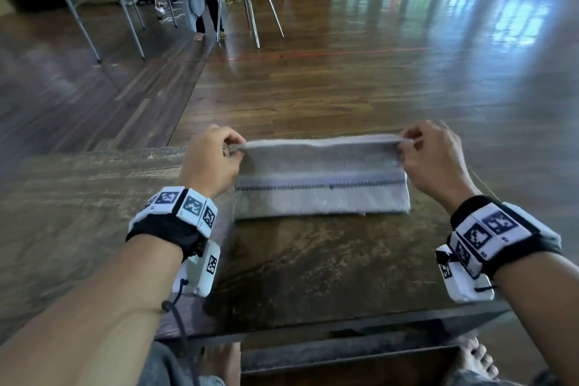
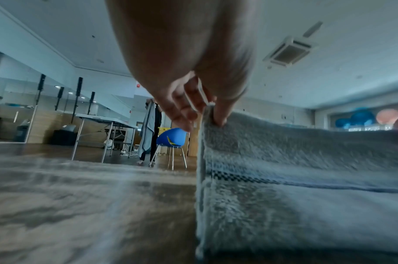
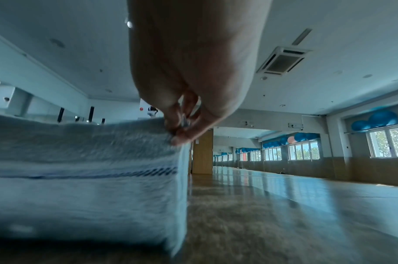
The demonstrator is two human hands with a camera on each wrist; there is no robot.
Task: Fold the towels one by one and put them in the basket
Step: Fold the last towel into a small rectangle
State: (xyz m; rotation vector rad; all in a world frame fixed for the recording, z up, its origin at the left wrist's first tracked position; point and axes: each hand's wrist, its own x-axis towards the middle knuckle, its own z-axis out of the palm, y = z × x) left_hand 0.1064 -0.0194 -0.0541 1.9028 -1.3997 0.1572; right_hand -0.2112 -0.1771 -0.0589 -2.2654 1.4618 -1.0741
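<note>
Both grips, left hand [image 1: 209,163] and right hand [image 1: 434,157], pinch the towel's [image 1: 319,178] far corners

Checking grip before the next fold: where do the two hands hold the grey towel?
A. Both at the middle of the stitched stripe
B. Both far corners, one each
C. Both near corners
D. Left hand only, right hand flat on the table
B: the left hand and right hand each pinch a far corner of the grey towel, lifting that edge.
</note>
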